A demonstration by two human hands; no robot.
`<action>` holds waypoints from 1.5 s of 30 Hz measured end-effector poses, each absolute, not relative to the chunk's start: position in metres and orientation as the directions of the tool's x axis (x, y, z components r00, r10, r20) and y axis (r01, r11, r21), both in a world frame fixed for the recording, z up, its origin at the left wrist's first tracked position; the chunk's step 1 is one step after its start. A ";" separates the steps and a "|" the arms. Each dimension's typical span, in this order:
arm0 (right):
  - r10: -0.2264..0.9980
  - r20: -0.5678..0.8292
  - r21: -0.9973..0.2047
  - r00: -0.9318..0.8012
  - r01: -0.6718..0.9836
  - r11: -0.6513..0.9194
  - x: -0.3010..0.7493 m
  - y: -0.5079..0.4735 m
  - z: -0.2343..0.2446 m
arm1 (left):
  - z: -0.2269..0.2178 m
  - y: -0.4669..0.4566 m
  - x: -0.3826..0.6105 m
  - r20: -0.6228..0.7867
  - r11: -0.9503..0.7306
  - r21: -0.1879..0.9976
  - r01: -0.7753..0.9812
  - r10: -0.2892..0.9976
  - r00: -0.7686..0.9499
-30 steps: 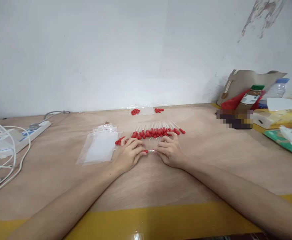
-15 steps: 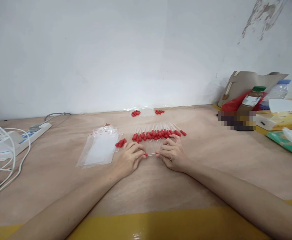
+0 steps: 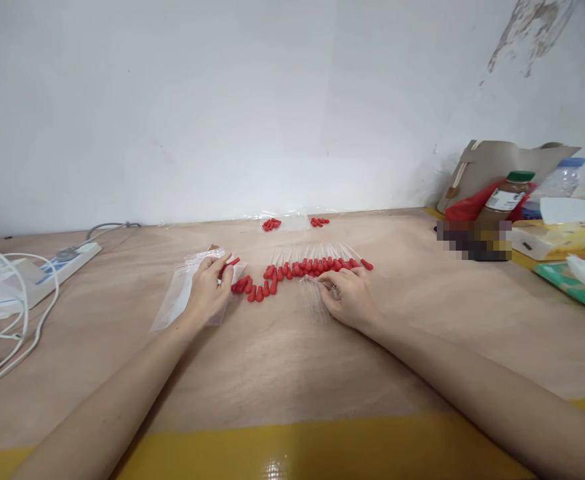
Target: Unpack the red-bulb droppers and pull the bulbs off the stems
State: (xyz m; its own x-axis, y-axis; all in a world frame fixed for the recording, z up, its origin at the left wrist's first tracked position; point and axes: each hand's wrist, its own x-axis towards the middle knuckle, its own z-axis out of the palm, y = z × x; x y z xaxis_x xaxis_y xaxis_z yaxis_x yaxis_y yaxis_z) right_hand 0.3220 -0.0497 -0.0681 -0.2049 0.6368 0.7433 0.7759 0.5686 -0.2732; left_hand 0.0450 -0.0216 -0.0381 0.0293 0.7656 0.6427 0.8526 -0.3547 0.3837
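My left hand (image 3: pixel 209 288) is closed over the clear zip bags (image 3: pixel 175 300), with a red rubber bulb (image 3: pixel 235 261) at its fingertips. My right hand (image 3: pixel 348 297) pinches a thin clear dropper tube (image 3: pixel 311 279) above a bunch of loose clear tubes (image 3: pixel 317 307), partly hidden by its fingers. Beyond that hand lies a row of droppers (image 3: pixel 312 265), clear tubes pointing at the wall and red bulbs toward me. Several loose red bulbs (image 3: pixel 259 293) lie between my two hands.
Two small heaps of red bulbs (image 3: pixel 271 225) lie by the wall beside clear plastic. At left are a power strip (image 3: pixel 75 263) and white cables (image 3: pixel 42 320). At right stand a green-capped bottle (image 3: pixel 506 200), a grey bag (image 3: pixel 497 160) and a green tissue pack (image 3: pixel 567 287).
My left hand has moved left and away from me, over the bags, uncovering loose red bulbs. My right hand has stayed near the tubes. The bulb and tube no longer join my hands.
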 end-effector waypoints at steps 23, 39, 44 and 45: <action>0.645 0.585 -0.084 -0.492 0.754 0.652 0.316 -0.057 -0.062 | -0.042 -0.028 0.056 0.616 -0.429 0.208 0.879 0.756 0.223; 0.622 0.656 -0.146 -0.426 0.738 0.659 0.318 -0.059 -0.064 | -0.032 -0.030 0.092 0.589 -0.343 0.092 0.935 0.776 0.227; 0.636 0.648 -0.172 -0.420 0.732 0.659 0.319 -0.059 -0.065 | -0.027 -0.027 0.070 0.544 -0.243 0.119 0.963 0.827 0.141; 0.635 0.649 -0.176 -0.419 0.729 0.661 0.319 -0.059 -0.065 | -0.028 -0.027 0.068 0.525 -0.236 0.121 0.964 0.840 0.139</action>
